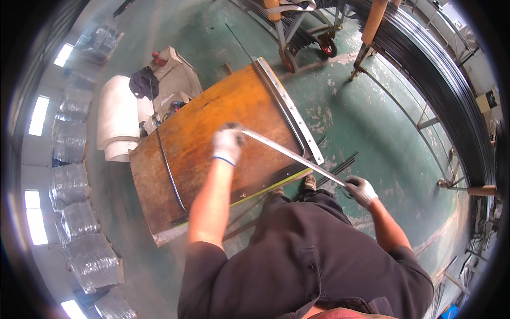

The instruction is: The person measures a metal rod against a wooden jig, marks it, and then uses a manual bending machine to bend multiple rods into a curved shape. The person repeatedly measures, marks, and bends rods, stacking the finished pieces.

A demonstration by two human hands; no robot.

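A long, straight, silvery metal strip (292, 154) spans between my hands, slanting down to the right above the near right corner of a worn orange-brown wooden worktable (212, 106). My left hand (228, 143), in a white glove with a blue cuff, is closed on its upper end over the tabletop. My right hand (361, 191), gloved in white and grey, grips the lower end past the table's corner. Along the right edge lies a pale metal rail (289, 109) with holes, beside a thin bent rod (297, 135). Another bent rod (169, 170) crosses the left side.
A dark strip (265, 182) with a yellow-green edge runs along the table's near side. White rolls (118, 114) and a dark cloth (143, 82) stand beyond its left. A wheeled rack (297, 37) and bundled black rods (441, 69) stand right. Loose rods (345, 165) lie near my feet.
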